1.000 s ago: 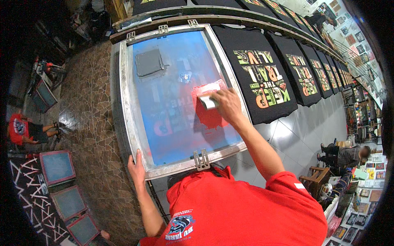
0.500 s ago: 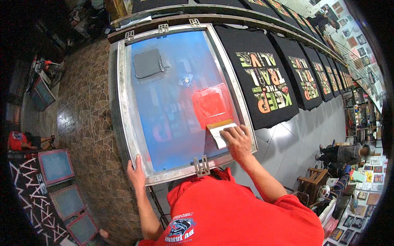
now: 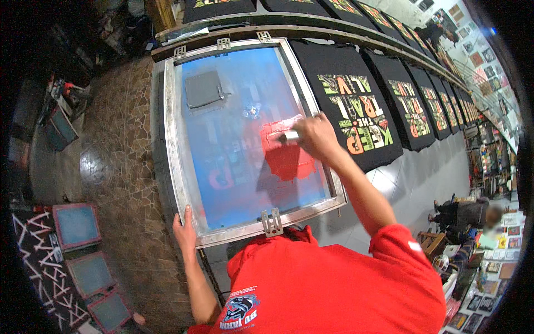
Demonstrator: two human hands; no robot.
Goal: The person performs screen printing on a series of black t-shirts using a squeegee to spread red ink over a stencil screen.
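A metal-framed printing screen [image 3: 222,150] with blue mesh lies in front of me, over dark cloth. My right hand [image 3: 318,136] is closed around a squeegee [image 3: 290,136] with a white handle, seen nearly end-on, at the far part of a wet red ink patch [image 3: 289,161]. My hand hides part of the squeegee, and I cannot tell whether its blade touches the mesh. At the near left corner, my left hand [image 3: 185,228] grips the screen's frame. A grey taped square [image 3: 203,89] marks the mesh's far left.
Black T-shirts [image 3: 356,106] with colourful lettering lie in a row to the right; more line the far side beyond a rail [image 3: 311,32]. Metal clips [image 3: 272,222] sit on the frame's near and far edges. Spare screens [image 3: 77,224] stand at lower left. Another person [image 3: 464,214] is at right.
My right hand has moved the squeegee away from me, from the red patch's near edge to its far part, and turned it. My left hand stays on the frame.
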